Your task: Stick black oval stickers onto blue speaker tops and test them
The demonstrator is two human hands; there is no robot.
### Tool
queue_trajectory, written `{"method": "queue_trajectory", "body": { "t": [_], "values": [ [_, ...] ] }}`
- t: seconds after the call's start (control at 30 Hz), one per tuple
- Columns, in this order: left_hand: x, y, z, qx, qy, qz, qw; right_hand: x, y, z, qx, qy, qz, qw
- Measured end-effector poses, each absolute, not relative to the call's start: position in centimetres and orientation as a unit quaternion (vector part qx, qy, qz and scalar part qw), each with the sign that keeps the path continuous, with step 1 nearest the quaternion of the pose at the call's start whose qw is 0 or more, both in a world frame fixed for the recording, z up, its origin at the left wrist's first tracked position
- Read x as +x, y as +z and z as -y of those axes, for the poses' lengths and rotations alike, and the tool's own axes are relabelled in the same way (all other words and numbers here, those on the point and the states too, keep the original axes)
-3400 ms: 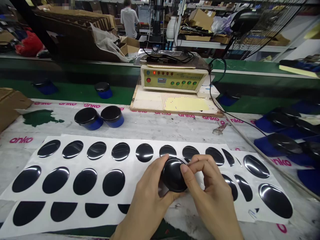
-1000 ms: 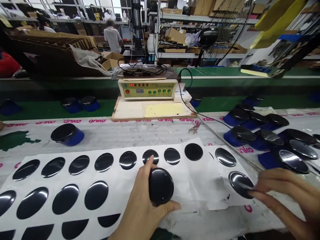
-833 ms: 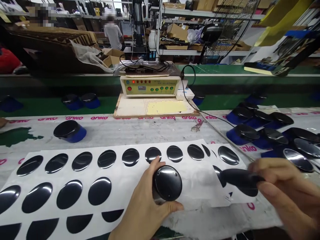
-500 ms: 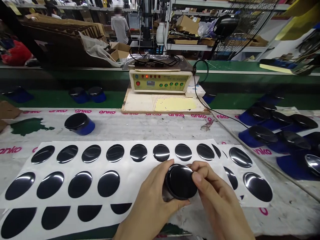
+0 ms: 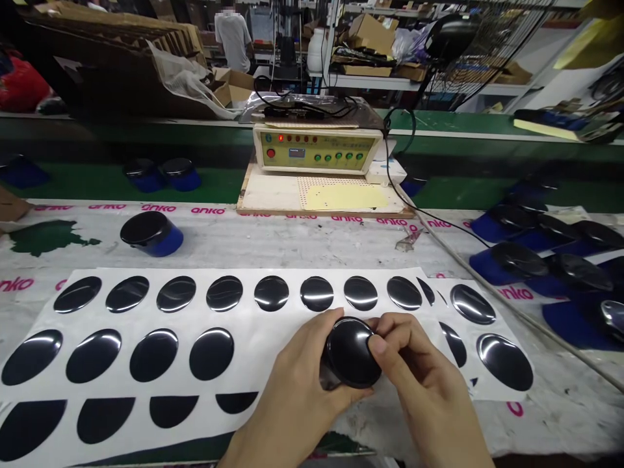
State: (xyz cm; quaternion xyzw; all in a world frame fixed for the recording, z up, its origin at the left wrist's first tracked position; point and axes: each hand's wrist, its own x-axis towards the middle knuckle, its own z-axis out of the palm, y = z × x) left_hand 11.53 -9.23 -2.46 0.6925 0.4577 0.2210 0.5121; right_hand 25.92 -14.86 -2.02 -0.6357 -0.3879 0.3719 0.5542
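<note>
round black cap (image 5: 351, 353) gripped at its rim by left hand (image 5: 297, 383); right hand (image 5: 419, 377) thumb presses its glossy face. likely light, rigid, slippery; rim hold safest.

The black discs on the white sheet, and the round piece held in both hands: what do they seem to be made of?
The black discs look like glossy domed stickers, perhaps resin-coated: each shows a bright curved highlight. The white sheet looks like matte backing paper. The round piece, gripped between the left hand and right hand, looks like hard plastic with a shiny black face; its body is mostly hidden.
</note>
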Motion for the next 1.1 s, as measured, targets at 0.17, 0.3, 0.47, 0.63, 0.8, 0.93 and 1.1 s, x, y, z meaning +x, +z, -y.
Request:
{"method": "queue_trajectory", "body": {
  "t": [0.17,0.3,0.47,0.63,0.8,0.93,1.1],
  "values": [
    [11.6,-2.6,9.3,0.7,0.236,-0.45,0.502,24.9,-1.1,14.7,-0.668,0.328,0.365,0.56],
    [11.7,-2.5,9.4,0.699,0.244,-0.45,0.499,24.2,-0.7,14.6,-0.676,0.32,0.352,0.562],
    [11.8,-2.4,9.4,0.682,0.262,-0.461,0.503,24.0,-0.6,14.5,-0.691,0.296,0.375,0.542],
    [11.9,-2.3,9.6,0.678,0.259,-0.471,0.501,26.1,-0.2,14.8,-0.748,0.259,0.461,0.402],
    [12.0,-1.8,9.5,0.671,0.242,-0.49,0.501,28.4,0.6,14.0,-0.802,0.235,0.495,0.24],
    [12.1,-1.3,9.0,0.675,0.243,-0.463,0.52,27.0,0.4,12.4,-0.714,0.314,0.558,0.285],
    [12.3,-1.6,9.9,0.689,0.246,-0.461,0.502,26.0,-1.6,12.4,-0.698,0.276,0.511,0.419]
  ]
}}
